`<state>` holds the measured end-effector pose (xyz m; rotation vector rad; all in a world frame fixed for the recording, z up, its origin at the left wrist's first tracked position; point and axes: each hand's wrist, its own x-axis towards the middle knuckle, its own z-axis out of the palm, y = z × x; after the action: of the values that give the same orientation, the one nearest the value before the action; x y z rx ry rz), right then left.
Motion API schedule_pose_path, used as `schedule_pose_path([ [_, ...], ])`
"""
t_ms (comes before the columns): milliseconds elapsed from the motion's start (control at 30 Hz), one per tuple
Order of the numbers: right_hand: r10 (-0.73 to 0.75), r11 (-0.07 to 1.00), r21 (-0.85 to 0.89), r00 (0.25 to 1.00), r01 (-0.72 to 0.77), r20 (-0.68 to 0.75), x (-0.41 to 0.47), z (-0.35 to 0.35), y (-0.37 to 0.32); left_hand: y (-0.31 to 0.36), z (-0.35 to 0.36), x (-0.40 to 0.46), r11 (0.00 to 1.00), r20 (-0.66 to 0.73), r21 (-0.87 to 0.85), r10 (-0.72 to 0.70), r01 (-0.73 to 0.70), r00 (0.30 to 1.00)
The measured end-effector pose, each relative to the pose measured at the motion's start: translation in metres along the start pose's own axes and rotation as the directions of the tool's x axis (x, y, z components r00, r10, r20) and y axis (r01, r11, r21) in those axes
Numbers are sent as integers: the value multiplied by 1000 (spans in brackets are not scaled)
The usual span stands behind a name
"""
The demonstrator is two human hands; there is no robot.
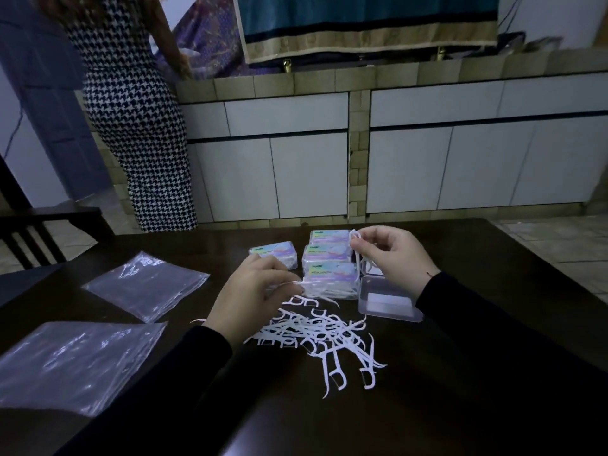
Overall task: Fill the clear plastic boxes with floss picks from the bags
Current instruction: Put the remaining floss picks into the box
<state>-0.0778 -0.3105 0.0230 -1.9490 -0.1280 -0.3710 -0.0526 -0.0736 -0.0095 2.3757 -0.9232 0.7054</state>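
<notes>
Lower left of frame: two flat clear bags [82, 363] on dark bench [460, 258]. Center: left hand [253, 291], fingers pinching one floss pick [307, 284], long axis approx. horizontal. Below, loose pile of picks [322, 334] pointing every way. Center-right: right hand [388, 258], fingers grasping picks w/ handles hanging down over open clear box [388, 299]; labelled boxes [329, 255] behind.

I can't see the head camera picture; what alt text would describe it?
Two hands sort white floss picks on a dark table: the right hand pinches a few above an open clear box, the left hand pinches one. Four labelled boxes sit behind, flat plastic bags at left.
</notes>
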Motion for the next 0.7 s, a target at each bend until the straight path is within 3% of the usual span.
schedule_pose_path([
  [133,-16,980,-200,996,-1,-85,0,-22,12,17,9,24,999,-105,-42,-38,33,994],
  [233,-38,844,-535,995,-18,-92,-3,-35,19,36,19,48,986,-227,-138,-125,95,966],
  [300,-81,749,-662,995,22,-58,-6,-37,19,47,31,62,964,-303,-233,-197,128,933],
  [433,-69,693,-716,996,83,49,-8,-32,25,60,58,77,905,-317,-393,-299,162,900],
  [600,-41,670,-723,980,171,194,-8,-26,36,56,75,72,899,-265,-394,-313,194,912],
  [700,-25,629,-761,983,157,182,-9,-26,37,50,76,68,890,-227,-398,-329,221,916],
])
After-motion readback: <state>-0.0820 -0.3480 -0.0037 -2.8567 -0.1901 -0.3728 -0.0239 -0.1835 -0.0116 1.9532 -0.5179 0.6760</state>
